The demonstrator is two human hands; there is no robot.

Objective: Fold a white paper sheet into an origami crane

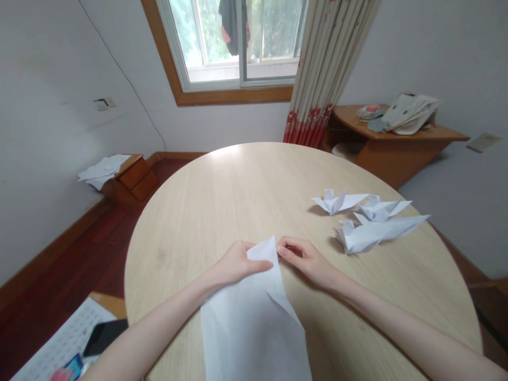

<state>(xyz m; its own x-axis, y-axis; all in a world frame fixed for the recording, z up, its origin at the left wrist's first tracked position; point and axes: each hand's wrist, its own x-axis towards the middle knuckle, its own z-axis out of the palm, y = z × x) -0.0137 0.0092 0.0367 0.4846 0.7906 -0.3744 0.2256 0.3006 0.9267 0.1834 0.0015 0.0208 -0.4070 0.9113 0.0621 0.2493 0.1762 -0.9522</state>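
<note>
A white sheet of paper (250,323) lies on the round light-wood table (222,201), its far end folded to a point between my hands. My left hand (236,262) is closed on the paper's far left edge, thumb pressed on top. My right hand (304,256) has its fingers curled and pinches the paper's tip from the right. Both forearms reach in from the bottom of the view.
Three folded white paper figures (369,219) sit on the table's right side. A phone (103,336) and a printed sheet lie on a low surface at bottom left. A wooden side table (391,140) with bags, a curtain (329,69) and a window stand behind.
</note>
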